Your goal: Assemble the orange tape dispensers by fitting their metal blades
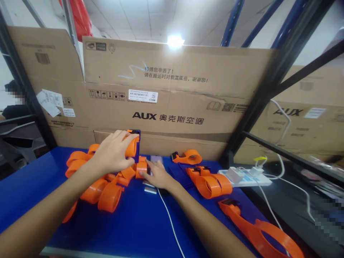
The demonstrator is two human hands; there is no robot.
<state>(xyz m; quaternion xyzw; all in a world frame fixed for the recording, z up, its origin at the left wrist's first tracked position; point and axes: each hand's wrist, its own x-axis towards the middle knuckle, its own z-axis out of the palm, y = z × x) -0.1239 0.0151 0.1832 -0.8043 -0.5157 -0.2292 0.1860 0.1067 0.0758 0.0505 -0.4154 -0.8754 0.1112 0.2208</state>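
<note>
My left hand [114, 152] reaches over a heap of orange tape dispensers [92, 188], its fingers closed round an orange tape dispenser [131, 147] with a dark blue piece along its right side. To its right, my right hand [159, 174] is low over the table. Its thumb and index finger close on the right edge of another orange piece [141, 167], which looks like a tape dispenser. A phone [156, 158] lies just behind these fingers, partly covered by them. Small silvery pieces [150, 190] sit in front of the hand.
More orange dispensers [211, 184] lie at the right, one large one [264, 233] near the front edge. A white power strip [244, 178] with plugs and cables stands beyond them. Cardboard [172, 104] walls off the back of the blue table [142, 229]. A white cable [170, 218] crosses the front.
</note>
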